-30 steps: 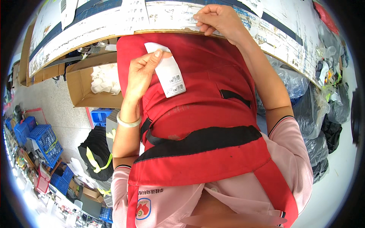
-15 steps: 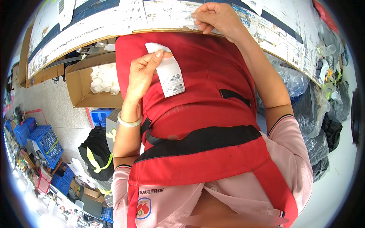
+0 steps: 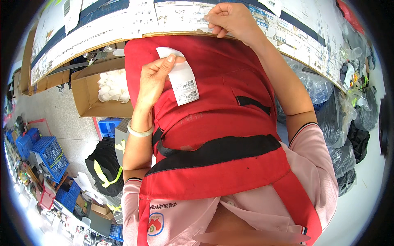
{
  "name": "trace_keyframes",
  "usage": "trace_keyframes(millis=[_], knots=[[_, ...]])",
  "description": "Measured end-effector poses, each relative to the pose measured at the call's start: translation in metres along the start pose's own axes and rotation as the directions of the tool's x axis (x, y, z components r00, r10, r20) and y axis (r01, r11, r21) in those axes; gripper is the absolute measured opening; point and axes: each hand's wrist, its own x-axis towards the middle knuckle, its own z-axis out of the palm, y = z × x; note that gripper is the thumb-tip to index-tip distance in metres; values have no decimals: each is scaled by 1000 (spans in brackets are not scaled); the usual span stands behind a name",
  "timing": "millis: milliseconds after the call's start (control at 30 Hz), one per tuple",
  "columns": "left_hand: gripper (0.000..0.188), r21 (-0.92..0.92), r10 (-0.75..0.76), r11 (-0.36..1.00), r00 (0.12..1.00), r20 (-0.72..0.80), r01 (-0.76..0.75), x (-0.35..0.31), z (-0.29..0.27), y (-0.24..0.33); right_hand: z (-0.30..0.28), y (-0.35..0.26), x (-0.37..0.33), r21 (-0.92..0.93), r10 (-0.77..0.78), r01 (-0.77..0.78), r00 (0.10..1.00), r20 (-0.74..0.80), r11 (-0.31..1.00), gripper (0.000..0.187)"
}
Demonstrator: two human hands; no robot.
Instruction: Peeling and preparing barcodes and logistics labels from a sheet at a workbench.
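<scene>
White, barcode-printed paper strip (image 3: 185,84) before red fabric apron (image 3: 217,94), pinched by left hand (image 3: 154,76). Right hand (image 3: 236,23), fingers pressed together, grip unclear, over scuffed white tabletop (image 3: 176,25). Likely label-handling step; next calls for steady pinch.

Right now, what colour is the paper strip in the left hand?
The strip is white with black barcodes, in the head view.

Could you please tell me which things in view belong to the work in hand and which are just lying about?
Apparently in use:
label strip, held in the left hand
white tabletop, by the right hand; any grip there is unclear

Apparently lying about:
cardboard box
blue crate
black bundle
plastic bags
</scene>
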Motion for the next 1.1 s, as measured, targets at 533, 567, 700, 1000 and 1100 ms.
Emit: trace_keyframes(millis=[533,567,700,1000,1100], knots=[[30,-214,3,977,999,48,7,-12,4,15,-146,45,4,-138,-177,127,869,-462,982,17],[31,-149,-19,988,995,100,34,-13,1,17,-163,55,10,-148,-122,49,837,-533,988,16],[31,-61,-58,996,995,82,63,-19,7,21,-174,98,30,-651,-319,-134,786,-529,747,19],[20,-79,-19,997,1000,9,20,-19,4,16,-6,7,-47,-192,-132,162,978,161,968,21],[21,-127,17,992,1000,-16,-19,-12,8,18,30,14,-58,-46,-15,42,878,478,998,25]])
